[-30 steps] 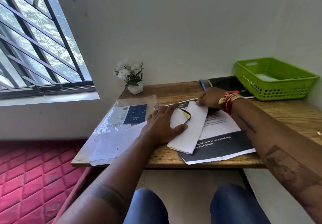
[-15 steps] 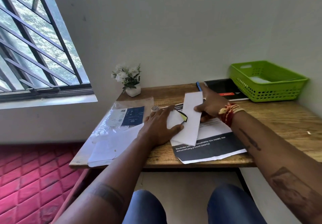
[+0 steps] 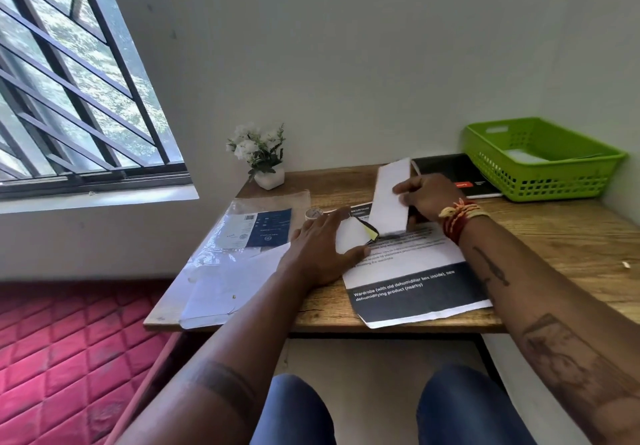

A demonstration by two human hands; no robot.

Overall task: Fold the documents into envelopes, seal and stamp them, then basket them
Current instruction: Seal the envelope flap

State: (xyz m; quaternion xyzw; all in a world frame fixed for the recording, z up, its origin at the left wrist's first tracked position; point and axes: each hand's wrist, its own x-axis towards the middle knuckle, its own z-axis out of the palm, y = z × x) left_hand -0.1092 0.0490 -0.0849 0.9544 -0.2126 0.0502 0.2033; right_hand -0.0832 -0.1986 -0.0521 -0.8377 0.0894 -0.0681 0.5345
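Note:
My right hand point(image 3: 424, 198) grips a long white envelope point(image 3: 389, 198), lifted off the desk and tilted with its far end raised. My left hand point(image 3: 323, 240) lies flat, fingers spread, on a small white paper piece point(image 3: 349, 238) with a yellow and black corner. Under both lies a printed document point(image 3: 415, 281) with a black band and white text. A green plastic basket point(image 3: 540, 164) stands at the back right of the desk with white paper inside.
A clear plastic sleeve with a blue label point(image 3: 249, 233) and white sheets point(image 3: 225, 285) cover the desk's left side. A tape roll point(image 3: 313, 213), a small flower pot point(image 3: 263, 160) and a black book point(image 3: 453, 174) sit at the back. The wooden desk point(image 3: 554, 236) meets the wall.
My right hand has lifted the white envelope off the document and swung its far end up and toward the back right. My left hand has stayed pressed on the small paper.

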